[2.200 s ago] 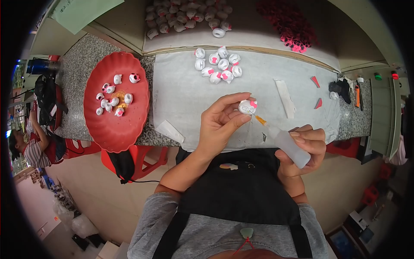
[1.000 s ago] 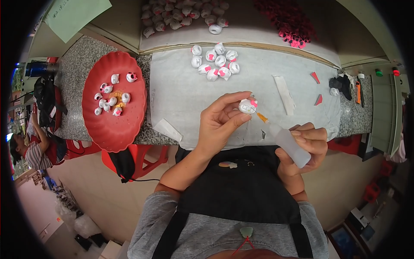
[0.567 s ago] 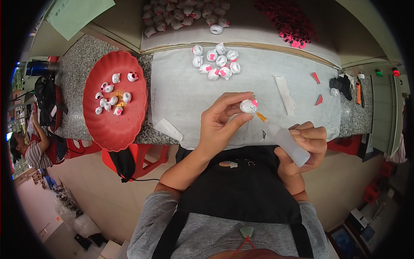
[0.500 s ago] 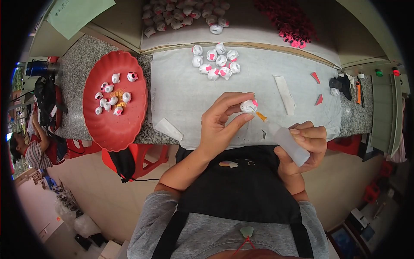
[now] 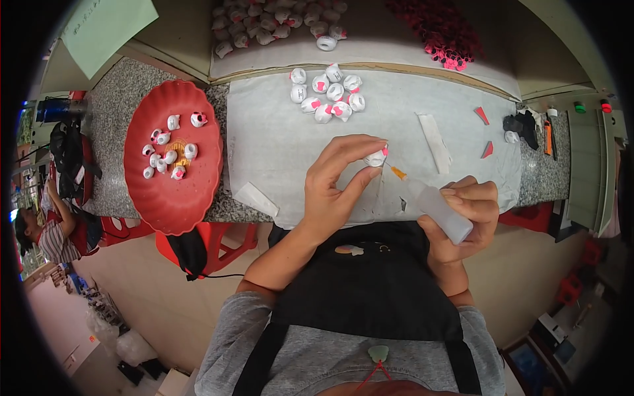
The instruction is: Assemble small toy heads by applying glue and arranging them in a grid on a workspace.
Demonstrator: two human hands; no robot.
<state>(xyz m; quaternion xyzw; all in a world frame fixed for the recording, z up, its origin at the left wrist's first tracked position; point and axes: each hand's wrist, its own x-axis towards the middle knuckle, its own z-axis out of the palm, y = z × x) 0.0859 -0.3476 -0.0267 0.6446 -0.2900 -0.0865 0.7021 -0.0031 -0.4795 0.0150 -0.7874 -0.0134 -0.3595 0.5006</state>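
My left hand (image 5: 333,181) pinches a small white figurine head (image 5: 375,158) with a pink bow between thumb and fingertips, above the papered tabletop. Wrapped in the fingers of my right hand (image 5: 477,210) is a translucent squeeze bottle (image 5: 441,212), tilted toward the figurine head. A thin needle with an orange hub (image 5: 397,173) tips the bottle, its point close to the pink bow; whether it touches cannot be made out. Beyond my hands, a cluster of similar white heads (image 5: 335,91) rests on the white paper (image 5: 264,145), several with pink bows.
A red scalloped tray (image 5: 178,208) at the left holds several finished-looking heads. More heads (image 5: 271,20) and a pile of pink and black pieces (image 5: 449,49) lie on the back shelf. Paper strips, red scraps (image 5: 487,150) and a black cloth (image 5: 522,127) are at the right. Another person (image 5: 56,234) sits far left.
The figurine head has shifted slightly left and turned in my left fingers. The bottle has moved a little left and up with it. The whole view has also shifted slightly.
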